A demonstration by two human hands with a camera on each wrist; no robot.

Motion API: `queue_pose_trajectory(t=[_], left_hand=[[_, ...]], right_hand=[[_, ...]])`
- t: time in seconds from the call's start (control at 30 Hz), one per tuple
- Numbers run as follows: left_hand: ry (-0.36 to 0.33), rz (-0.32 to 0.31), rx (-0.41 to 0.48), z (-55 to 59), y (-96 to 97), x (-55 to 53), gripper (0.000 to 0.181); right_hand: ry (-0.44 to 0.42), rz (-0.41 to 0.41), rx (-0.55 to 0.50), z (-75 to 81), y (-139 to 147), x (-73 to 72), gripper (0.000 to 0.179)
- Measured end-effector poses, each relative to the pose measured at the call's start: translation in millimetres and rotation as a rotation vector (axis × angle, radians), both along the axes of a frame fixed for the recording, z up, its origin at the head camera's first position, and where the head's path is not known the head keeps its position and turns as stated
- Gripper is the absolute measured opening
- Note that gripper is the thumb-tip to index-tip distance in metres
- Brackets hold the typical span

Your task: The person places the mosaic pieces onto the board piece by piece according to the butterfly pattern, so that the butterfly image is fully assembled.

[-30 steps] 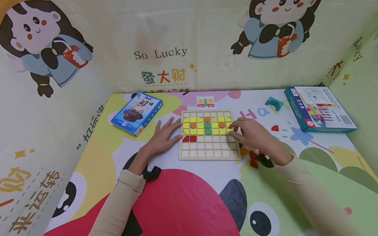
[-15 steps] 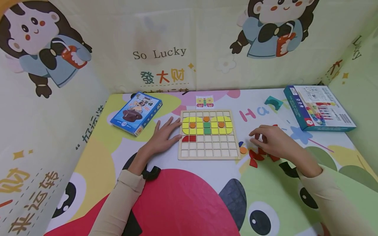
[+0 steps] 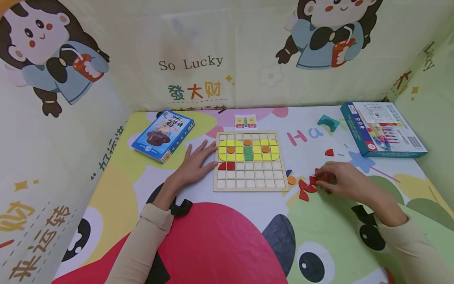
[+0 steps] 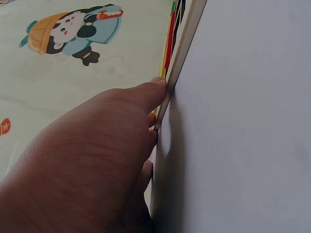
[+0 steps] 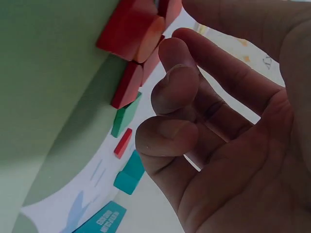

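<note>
A wooden grid board (image 3: 245, 184) lies mid-table, filled in its upper rows with yellow, orange and green pieces. Two red pieces (image 3: 226, 166) start the row below them. My left hand (image 3: 196, 163) rests flat with fingers spread, its fingertips touching the board's left edge; in the left wrist view the thumb presses that edge. Right of the board, my right hand (image 3: 340, 177) is over loose red pieces (image 3: 310, 189), fingers loosely bent. A red square (image 3: 313, 180) lies at its thumb and index tips, which look apart in the right wrist view; whether they touch it is unclear.
A picture card (image 3: 245, 122) lies behind the board. Left stands a blue box (image 3: 163, 136); right, a teal-edged box (image 3: 386, 130) beside a teal arch block (image 3: 329, 123). An orange disc (image 3: 291, 180), a blue piece (image 3: 289, 172) and a red piece (image 3: 329, 152) lie loose.
My right hand has left the board's right edge and moved right and nearer to me, down to the loose red pieces. The left hand has stayed at the board's left edge.
</note>
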State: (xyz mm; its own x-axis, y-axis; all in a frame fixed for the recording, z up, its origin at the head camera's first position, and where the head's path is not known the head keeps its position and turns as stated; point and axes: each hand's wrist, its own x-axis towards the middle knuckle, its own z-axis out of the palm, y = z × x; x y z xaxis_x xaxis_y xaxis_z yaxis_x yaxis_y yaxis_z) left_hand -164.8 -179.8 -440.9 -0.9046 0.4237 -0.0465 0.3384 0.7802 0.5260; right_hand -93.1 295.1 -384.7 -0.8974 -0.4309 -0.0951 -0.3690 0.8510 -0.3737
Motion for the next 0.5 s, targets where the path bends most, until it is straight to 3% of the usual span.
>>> queue_pose_trajectory(t=[0.5], left_hand=[[-0.004, 0.004, 0.000, -2.4, -0.4, -1.6, 0.067]], right_hand=[[-0.024, -0.001, 0.021, -8.3, 3.4, -0.5, 0.030]])
